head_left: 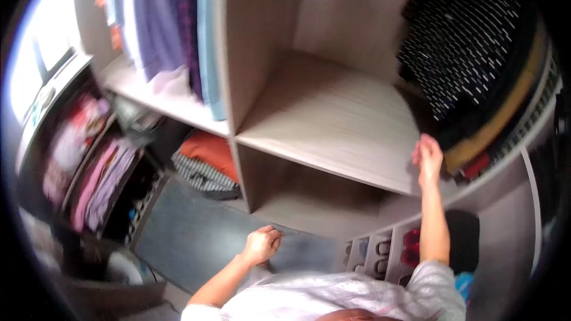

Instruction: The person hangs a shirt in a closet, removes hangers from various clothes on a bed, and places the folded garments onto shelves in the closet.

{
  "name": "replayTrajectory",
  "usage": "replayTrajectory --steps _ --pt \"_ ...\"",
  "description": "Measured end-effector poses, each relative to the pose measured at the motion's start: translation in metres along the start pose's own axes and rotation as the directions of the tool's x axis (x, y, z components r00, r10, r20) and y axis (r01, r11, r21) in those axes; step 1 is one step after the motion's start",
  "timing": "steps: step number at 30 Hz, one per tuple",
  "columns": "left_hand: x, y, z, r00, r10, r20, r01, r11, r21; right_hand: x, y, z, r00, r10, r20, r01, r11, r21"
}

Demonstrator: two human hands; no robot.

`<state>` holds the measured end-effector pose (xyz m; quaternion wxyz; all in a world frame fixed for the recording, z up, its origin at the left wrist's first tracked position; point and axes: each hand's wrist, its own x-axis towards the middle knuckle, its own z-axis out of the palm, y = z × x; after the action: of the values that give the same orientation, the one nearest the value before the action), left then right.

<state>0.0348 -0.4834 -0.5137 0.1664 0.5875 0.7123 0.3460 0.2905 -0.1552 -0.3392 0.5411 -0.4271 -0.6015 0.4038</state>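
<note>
My left hand (262, 245) is curled into a loose fist in front of the lower cubby, over the grey floor; nothing shows in it. My right hand (428, 159) is raised at the right front corner of the wooden shelf (327, 113), with its fingers loosely bent and apart. No object is visible in that hand. Just beyond it hang clothes, among them a black garment with white dashes (461, 41) and a mustard-coloured one (496, 134). Whether my right fingertips touch the shelf or the clothes I cannot tell.
An upright panel (233, 83) divides the shelf from hanging clothes (157, 24) at left. Folded orange cloth (208, 153) lies on a checked one below. Shoes (380, 255) stand in a rack at lower right. A cabinet with folded clothes (101, 184) stands at left under a window.
</note>
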Motion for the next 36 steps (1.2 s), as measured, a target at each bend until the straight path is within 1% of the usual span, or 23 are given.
replayTrajectory --steps 1,4,5,7,8,9,13,16,17,18,19,21,22,23,25,26,27,29,31,32,33,35,36 --pt "-0.009 0.003 0.000 0.999 -0.050 -0.002 0.050 0.999 0.010 -0.010 0.016 0.010 0.996 0.069 0.065 -0.066 0.997 -0.041" --pt "-0.028 0.007 0.027 0.997 -0.073 0.007 0.073 0.997 -0.030 -0.047 0.039 0.029 0.973 0.105 0.207 -0.103 0.994 -0.024" --pt "-0.034 0.009 0.040 0.993 -0.112 0.025 0.112 0.993 -0.022 -0.057 0.042 0.031 0.964 0.114 0.242 -0.110 0.994 -0.027" --pt "-0.048 0.015 0.060 0.981 -0.175 0.084 0.177 0.984 -0.013 -0.070 0.055 0.030 0.949 -0.003 0.315 0.015 0.999 -0.036" --pt "-0.055 0.020 0.068 0.981 -0.182 0.069 0.185 0.982 -0.032 -0.076 0.059 0.030 0.938 -0.058 0.343 0.075 0.997 -0.035" --pt "-0.063 0.024 0.075 0.981 -0.187 0.056 0.190 0.981 -0.049 -0.083 0.058 0.033 0.922 -0.043 0.385 0.059 0.998 -0.031" --pt "-0.107 0.043 0.088 0.962 -0.268 0.048 0.272 0.953 -0.135 -0.130 0.047 0.053 0.820 0.055 0.569 -0.040 0.998 -0.039" --pt "-0.129 0.049 0.080 0.943 -0.334 -0.007 0.330 0.934 -0.136 -0.169 0.049 0.070 0.724 0.121 0.679 -0.087 0.993 -0.084" --pt "-0.139 0.051 0.076 0.933 -0.359 -0.017 0.353 0.925 -0.139 -0.183 0.052 0.072 0.673 0.156 0.723 -0.116 0.988 -0.105" --pt "-0.148 0.049 0.071 0.924 -0.377 0.065 0.383 0.915 -0.129 -0.198 0.054 0.074 0.615 0.180 0.767 -0.094 0.983 -0.156" --pt "-0.158 0.046 0.071 0.922 -0.386 0.035 0.387 0.913 -0.128 -0.215 0.057 0.078 0.554 0.209 0.806 -0.071 0.976 -0.204" --pt "-0.183 0.041 0.076 0.913 -0.407 -0.022 0.402 0.908 -0.121 -0.255 0.064 0.084 0.462 0.240 0.854 -0.107 0.971 -0.215" --pt "-0.199 0.039 0.075 0.907 -0.418 -0.060 0.406 0.902 -0.147 -0.277 0.064 0.089 0.397 0.245 0.885 -0.106 0.969 -0.221" --pt "-0.217 0.042 0.074 0.899 -0.433 -0.065 0.419 0.894 -0.159 -0.297 0.068 0.091 0.320 0.295 0.901 -0.082 0.955 -0.283" --pt "-0.251 0.044 0.063 0.866 -0.487 -0.112 0.467 0.868 -0.167 -0.344 0.072 0.103 0.183 0.261 0.948 -0.094 0.964 -0.247" --pt "-0.269 0.050 0.053 0.834 -0.544 -0.092 0.526 0.834 -0.165 -0.367 0.074 0.107 0.092 0.256 0.962 -0.085 0.965 -0.249" --pt "-0.287 0.047 0.056 0.830 -0.546 -0.111 0.533 0.837 -0.124 -0.388 0.079 0.112 0.026 0.291 0.956 -0.049 0.956 -0.289" --pt "-0.328 0.044 0.063 0.763 -0.630 -0.146 0.620 0.776 -0.112 -0.431 0.081 0.120 -0.073 0.263 0.962 0.029 0.965 -0.261" --pt "-0.360 0.045 0.062 0.696 -0.683 -0.221 0.673 0.728 -0.128 -0.464 0.064 0.126 -0.179 0.254 0.950 0.088 0.966 -0.242" --pt "-0.374 0.047 0.062 0.671 -0.697 -0.253 0.689 0.712 -0.137 -0.476 0.066 0.128 -0.234 0.209 0.950 0.157 0.972 -0.175" --pt "-0.387 0.051 0.057 0.634 -0.723 -0.275 0.716 0.683 -0.144 -0.489 0.062 0.130 -0.294 0.215 0.931 0.206 0.966 -0.158" --pt "-0.407 0.057 0.058 0.563 -0.763 -0.317 0.755 0.631 -0.177 -0.506 0.060 0.134 -0.406 0.131 0.905 0.234 0.972 -0.036" --pt "-0.414 0.063 0.056 0.525 -0.776 -0.349 0.770 0.608 -0.195 -0.513 0.055 0.137 -0.461 0.142 0.876 0.285 0.959 -0.005"
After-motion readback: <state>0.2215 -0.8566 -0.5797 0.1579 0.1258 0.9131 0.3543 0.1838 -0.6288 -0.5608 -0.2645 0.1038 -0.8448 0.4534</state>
